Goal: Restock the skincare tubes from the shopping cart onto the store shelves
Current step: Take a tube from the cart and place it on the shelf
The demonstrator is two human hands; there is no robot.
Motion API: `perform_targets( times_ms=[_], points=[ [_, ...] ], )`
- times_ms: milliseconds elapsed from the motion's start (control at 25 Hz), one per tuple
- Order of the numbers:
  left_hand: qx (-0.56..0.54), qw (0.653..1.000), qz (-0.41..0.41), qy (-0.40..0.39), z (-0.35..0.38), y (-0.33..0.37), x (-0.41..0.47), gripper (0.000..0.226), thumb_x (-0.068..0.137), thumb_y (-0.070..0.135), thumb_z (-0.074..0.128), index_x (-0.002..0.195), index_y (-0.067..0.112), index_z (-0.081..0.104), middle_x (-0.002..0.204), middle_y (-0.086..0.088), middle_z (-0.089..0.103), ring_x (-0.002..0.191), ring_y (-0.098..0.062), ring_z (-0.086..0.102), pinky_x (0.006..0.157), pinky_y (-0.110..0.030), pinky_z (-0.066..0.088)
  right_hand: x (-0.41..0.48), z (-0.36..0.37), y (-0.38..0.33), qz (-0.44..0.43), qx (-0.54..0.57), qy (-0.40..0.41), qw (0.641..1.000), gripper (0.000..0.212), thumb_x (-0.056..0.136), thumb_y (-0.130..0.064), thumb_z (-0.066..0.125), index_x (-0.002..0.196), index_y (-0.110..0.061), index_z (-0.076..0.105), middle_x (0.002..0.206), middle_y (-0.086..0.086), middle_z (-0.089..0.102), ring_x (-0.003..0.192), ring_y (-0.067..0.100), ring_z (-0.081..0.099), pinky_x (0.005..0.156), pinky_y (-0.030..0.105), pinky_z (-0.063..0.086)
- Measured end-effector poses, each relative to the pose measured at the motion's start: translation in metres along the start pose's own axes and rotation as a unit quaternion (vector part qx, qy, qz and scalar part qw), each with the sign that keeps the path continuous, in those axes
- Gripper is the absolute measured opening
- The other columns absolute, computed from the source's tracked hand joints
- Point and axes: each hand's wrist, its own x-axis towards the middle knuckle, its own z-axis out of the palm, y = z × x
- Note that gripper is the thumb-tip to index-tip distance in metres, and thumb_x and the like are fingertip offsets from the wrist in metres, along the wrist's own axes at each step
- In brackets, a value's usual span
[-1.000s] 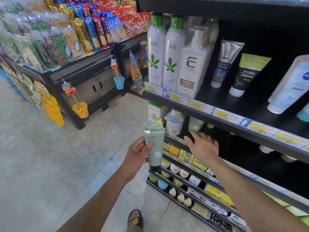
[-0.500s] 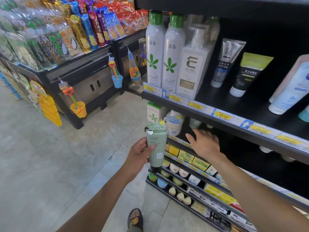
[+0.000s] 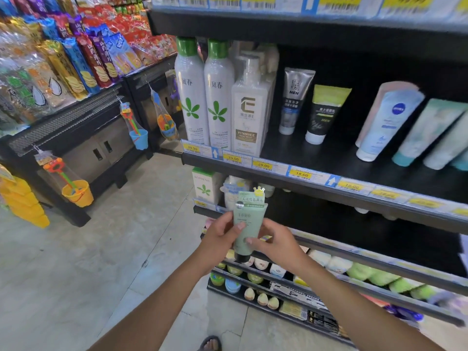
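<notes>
While both hands held the green tube (image 3: 249,224) in mid-air, it hung just in front of the lower shelf (image 3: 367,224), at the front edge near its left end, and touched no board. The left hand (image 3: 217,239) wrapped the tube's middle from the left, with the thumb across the label. The right hand (image 3: 281,247) gripped the lower body from the right, thumb on the front. So both were grasping the tube and neither was free. The tube was upright, black cap down and carded crimp end up. The cart was not in view.

Step, as I read it: placement. The tube was at the shelf but not yet set down.

The next move called for picking a slot. The grey MEN tube (image 3: 295,102) and the black-and-green tube (image 3: 324,115) stood cap-down on the upper shelf (image 3: 379,173), so that row looked likely. That meant lifting the tube over the price rail (image 3: 301,174), seating it on its cap and facing the label out. The narrow cap would probably tip, so let go only once it stood steady.
</notes>
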Motion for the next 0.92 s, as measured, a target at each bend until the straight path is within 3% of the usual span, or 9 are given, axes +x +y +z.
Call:
perform_targets(
  times_ms=[120,200,280,360,480,600,920],
  points=[
    [0.076,0.994,0.067,-0.030,0.002,0.001,0.012,0.030,0.105,0.026,0.056,0.135,0.029,0.061,0.130,0.006,0.069,0.123,-0.018,0.065,0.098,-0.039,0.058,-0.003,-0.003,-0.001,0.006,0.017,0.054,0.998,0.038,0.085,-0.022,0.082,0.119,-0.031,0.070,0.107,-0.016,0.075,0.097,0.007,0.071,0.090,0.038,0.058],
    [0.178,0.975,0.129,-0.023,-0.006,-0.004,0.022,0.038,0.104,0.040,0.051,0.141,0.032,0.056,0.144,0.012,0.055,0.136,-0.013,0.052,0.105,-0.036,0.052,-0.003,-0.008,-0.003,0.006,0.019,0.103,0.994,0.037,0.084,-0.017,0.083,0.117,-0.030,0.072,0.108,-0.018,0.075,0.100,0.005,0.070,0.089,0.036,0.059],
    [0.367,0.914,0.171,0.014,-0.020,-0.015,0.030,0.045,0.105,0.046,0.044,0.149,0.034,0.048,0.156,0.015,0.040,0.146,-0.007,0.036,0.114,-0.035,0.041,-0.001,-0.014,-0.002,0.000,-0.009,0.144,0.989,0.037,0.085,-0.020,0.083,0.118,-0.031,0.072,0.112,-0.019,0.073,0.104,0.002,0.068,0.087,0.034,0.060],
    [0.520,0.833,0.182,0.040,-0.033,-0.027,0.037,0.048,0.106,0.046,0.041,0.153,0.035,0.040,0.161,0.010,0.032,0.150,-0.014,0.029,0.116,-0.039,0.036,0.004,-0.018,0.003,-0.004,-0.064,0.178,0.982,0.035,0.087,-0.027,0.081,0.119,-0.032,0.070,0.114,-0.020,0.070,0.106,0.000,0.066,0.088,0.031,0.059],
    [0.614,0.771,0.165,0.026,-0.046,-0.046,0.043,0.056,0.105,0.048,0.041,0.158,0.031,0.032,0.165,-0.001,0.032,0.155,-0.025,0.026,0.122,-0.048,0.031,0.015,-0.018,0.009,0.010,-0.106,0.217,0.970,0.034,0.089,-0.034,0.076,0.122,-0.027,0.068,0.115,-0.019,0.065,0.108,0.001,0.062,0.092,0.029,0.057],
    [0.637,0.762,0.121,0.002,-0.055,-0.056,0.046,0.063,0.105,0.048,0.042,0.162,0.031,0.023,0.169,-0.001,0.024,0.158,-0.024,0.016,0.126,-0.047,0.022,0.028,-0.017,0.009,0.008,-0.095,0.253,0.963,0.030,0.091,-0.026,0.075,0.120,-0.028,0.068,0.114,-0.018,0.062,0.108,0.002,0.061,0.092,0.030,0.057],
    [0.629,0.767,0.125,-0.012,-0.063,-0.052,0.048,0.064,0.103,0.045,0.048,0.162,0.033,0.024,0.166,0.002,0.027,0.157,-0.022,0.016,0.118,-0.043,0.037,0.049,-0.011,0.023,0.060,-0.139,0.245,0.958,0.033,0.092,-0.023,0.074,0.124,-0.023,0.067,0.118,-0.008,0.066,0.105,0.005,0.062,0.091,0.028,0.057]
  ],
)
